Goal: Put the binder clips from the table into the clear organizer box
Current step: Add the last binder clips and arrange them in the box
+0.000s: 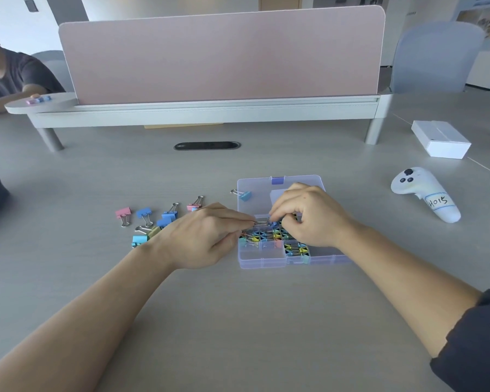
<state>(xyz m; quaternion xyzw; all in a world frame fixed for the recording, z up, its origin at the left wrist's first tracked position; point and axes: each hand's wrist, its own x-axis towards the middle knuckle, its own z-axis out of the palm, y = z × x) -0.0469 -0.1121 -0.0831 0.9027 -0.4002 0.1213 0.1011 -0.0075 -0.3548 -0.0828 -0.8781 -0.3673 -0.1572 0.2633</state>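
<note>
Both hands meet over the clear plastic organizer box (262, 261), which lies open on the grey bench (238, 321). The left hand (207, 233) pinches the wire handles of a small blue binder clip (272, 223) and the right hand (306, 216) pinches its body, seemingly to seat it in a compartment. Forearms reach in low with fingers curled downward, and the remaining pastel binder clips (153, 222) lie loose just left of the box.

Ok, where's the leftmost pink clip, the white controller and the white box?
leftmost pink binder clip (122, 212): head view, pink body.
white controller (423, 192): head view, middle body.
white box (440, 138): head view, top face.
</note>
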